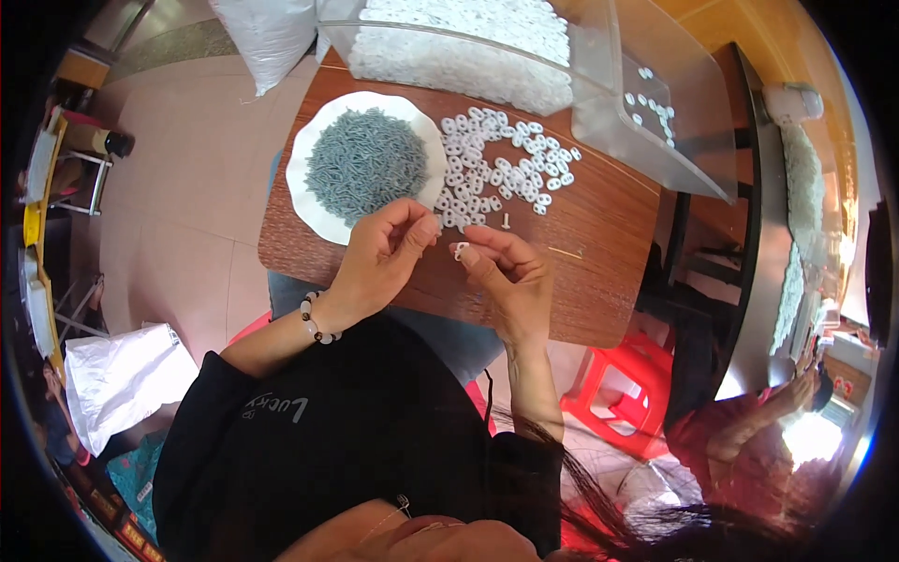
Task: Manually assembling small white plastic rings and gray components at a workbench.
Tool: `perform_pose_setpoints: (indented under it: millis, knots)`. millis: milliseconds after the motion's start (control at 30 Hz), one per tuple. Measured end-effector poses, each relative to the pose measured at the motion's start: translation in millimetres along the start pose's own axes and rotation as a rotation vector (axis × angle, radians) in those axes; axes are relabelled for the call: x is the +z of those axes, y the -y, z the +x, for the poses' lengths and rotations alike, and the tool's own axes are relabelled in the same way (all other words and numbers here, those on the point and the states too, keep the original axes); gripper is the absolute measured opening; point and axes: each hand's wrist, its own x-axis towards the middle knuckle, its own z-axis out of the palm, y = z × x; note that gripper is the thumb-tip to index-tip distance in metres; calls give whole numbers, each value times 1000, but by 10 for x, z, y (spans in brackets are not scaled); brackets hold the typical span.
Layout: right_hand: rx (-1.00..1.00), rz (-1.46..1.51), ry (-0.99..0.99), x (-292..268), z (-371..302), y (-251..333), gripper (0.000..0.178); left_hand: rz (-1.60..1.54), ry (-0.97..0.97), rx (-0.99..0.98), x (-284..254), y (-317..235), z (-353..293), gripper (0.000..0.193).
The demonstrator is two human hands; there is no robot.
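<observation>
Between the thumb and finger of my right hand [515, 281] is a small white oval two-hole piece [460, 251], held just over the table's near part. My left hand [386, 251] is closed in a pinch close by, at the near right rim of the plate; what its fingertips hold is too small to make out. The white scalloped plate [302, 192] carries a heap of small grey-blue rod-like pieces [367, 161]. To its right lie many loose white oval pieces [524, 169]. A small pale pin-like piece [506, 221] stands apart, beyond my right fingers.
The brown wooden table [599, 248] has a clear plastic bin [459, 70] of white pieces at its far edge. Another clear tray [651, 122] holds a few pieces. A red stool [623, 389] and a white sack [267, 37] stand nearby. Another person [740, 450] sits at the right.
</observation>
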Motion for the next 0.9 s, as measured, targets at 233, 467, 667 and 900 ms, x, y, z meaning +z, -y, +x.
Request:
perform_pose_setpoints:
  millis: [233, 467, 667, 900]
  knots:
    - [-10, 142, -83, -169, -225, -158, 14, 28, 86, 9, 311, 71, -82, 16]
    - [-27, 110, -67, -252, -290, -207, 16, 135, 101, -15, 388, 78, -120, 15]
    - [-14, 185, -91, -259, -278, -210, 14, 199, 78, 41, 434, 103, -103, 18]
    - [-56, 181, -143, -238, -275, -228, 12, 240, 69, 78, 427, 153, -112, 16]
